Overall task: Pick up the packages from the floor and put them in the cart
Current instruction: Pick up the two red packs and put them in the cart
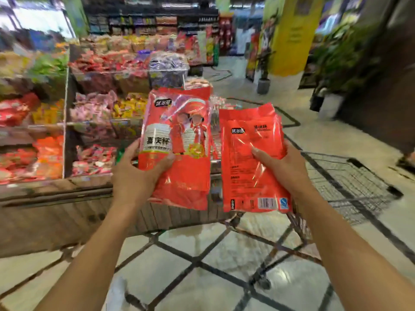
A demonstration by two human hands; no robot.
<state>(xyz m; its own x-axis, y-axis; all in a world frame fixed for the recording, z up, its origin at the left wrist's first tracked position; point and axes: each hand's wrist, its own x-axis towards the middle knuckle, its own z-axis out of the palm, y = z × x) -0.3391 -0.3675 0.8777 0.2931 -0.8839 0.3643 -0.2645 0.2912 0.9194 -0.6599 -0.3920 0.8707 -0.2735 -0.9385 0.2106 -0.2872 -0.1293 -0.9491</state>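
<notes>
I hold two red plastic packages up in front of me. My left hand [137,173] grips the left package [179,122], whose front shows two figures in red dress and white cups. In my right hand [280,167] is the right package [249,176], turned back side out with a barcode near its lower edge. The wire cart [350,185] stands behind and to the right of the packages, and its basket is partly hidden by them. Both packages hang above the cart's near end.
A shelf stand [67,135] full of coloured snack bags fills the left side, on a wooden base [56,216]. Tiled floor [202,277] with dark lines lies below. A yellow pillar [292,34] and potted plants [332,70] stand at the right rear.
</notes>
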